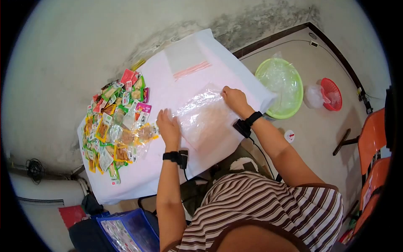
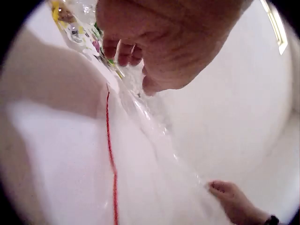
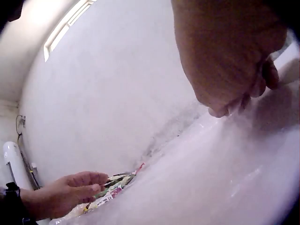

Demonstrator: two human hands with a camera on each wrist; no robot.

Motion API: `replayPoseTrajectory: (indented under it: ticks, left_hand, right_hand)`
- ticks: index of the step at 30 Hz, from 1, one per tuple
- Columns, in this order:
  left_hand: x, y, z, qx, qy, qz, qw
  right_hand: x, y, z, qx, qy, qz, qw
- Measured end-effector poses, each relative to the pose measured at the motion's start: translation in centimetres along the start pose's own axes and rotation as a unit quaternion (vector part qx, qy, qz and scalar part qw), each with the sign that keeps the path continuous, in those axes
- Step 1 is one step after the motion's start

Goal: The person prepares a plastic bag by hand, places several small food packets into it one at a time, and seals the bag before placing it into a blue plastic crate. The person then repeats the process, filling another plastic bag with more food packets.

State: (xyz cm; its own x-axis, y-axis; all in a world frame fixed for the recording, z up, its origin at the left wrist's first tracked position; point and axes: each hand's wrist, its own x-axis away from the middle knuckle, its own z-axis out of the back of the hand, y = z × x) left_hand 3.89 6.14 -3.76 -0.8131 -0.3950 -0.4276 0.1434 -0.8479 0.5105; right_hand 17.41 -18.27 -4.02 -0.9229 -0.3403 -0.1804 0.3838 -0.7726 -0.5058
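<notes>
A clear plastic zip bag (image 1: pixel 203 119) lies spread over the white-covered table, a thin red line (image 2: pixel 110 154) running along one side. At its far right edge my right hand (image 1: pixel 236 101) pinches the film, with the fingers curled in. My left hand (image 1: pixel 168 128) is at the bag's left side, fingers loosely extended and nothing gripped in them. Close beyond that hand is a heap of small snack packets (image 1: pixel 111 111), many with green, yellow or red printing. In the right wrist view the left hand (image 3: pixel 70 190) overlaps the heap.
Flat clear bags with red strips (image 1: pixel 191 69) lie at the table's far end. On the floor to the right stand a green basin (image 1: pixel 300 90) holding clear plastic and a red basket (image 1: pixel 334 86). Orange chairs (image 1: pixel 371 143) are farther right; a blue crate (image 1: pixel 145 227) sits at lower left.
</notes>
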Motion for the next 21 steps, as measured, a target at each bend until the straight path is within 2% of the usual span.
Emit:
replayPoseTrajectory:
  ticks: [1,3,4,7,9,11,13,14,17,21]
  left_hand:
    - [0.2,1.1,-0.3,-0.001,-0.004,0.005,1.000]
    - [1.3,2.5,-0.7,-0.081,-0.090,-0.099,0.988]
    - [1.8,3.0,-0.9,-0.087,-0.135,-0.086,0.983]
    - [2.8,2.9,-2.0,-0.136,-0.187,-0.074,0.970]
    - [3.2,2.4,-2.6,-0.131,-0.201,-0.069,0.968]
    - [3.3,2.5,-2.6,-0.140,-0.195,-0.073,0.968]
    - [3.3,2.6,-2.6,-0.145,-0.195,-0.078,0.967]
    - [3.2,2.6,-2.6,-0.153,-0.192,-0.080,0.966]
    - [3.4,2.8,-2.6,-0.152,-0.195,-0.081,0.966]
    - [3.6,2.6,-2.8,-0.153,-0.187,-0.086,0.967]
  right_hand:
    - [-0.4,0.4,0.3,0.000,-0.007,-0.001,1.000]
    - [-0.3,0.6,0.2,0.006,0.009,0.018,1.000]
    - [-0.2,0.6,0.1,0.006,0.010,0.016,1.000]
    - [-0.5,-0.3,1.2,0.049,-0.032,0.020,0.998]
    - [-0.4,-2.7,2.1,0.135,-0.025,0.120,0.983]
    - [0.3,-3.8,-0.7,0.117,-0.030,0.296,0.948]
    - [0.9,-4.5,-2.4,0.085,-0.095,0.372,0.919]
    - [0.5,-4.2,-3.5,0.090,-0.145,0.351,0.921]
    - [-0.3,-4.0,-3.0,0.130,-0.162,0.324,0.923]
    - [-1.3,-2.8,-2.6,0.173,-0.138,0.264,0.939]
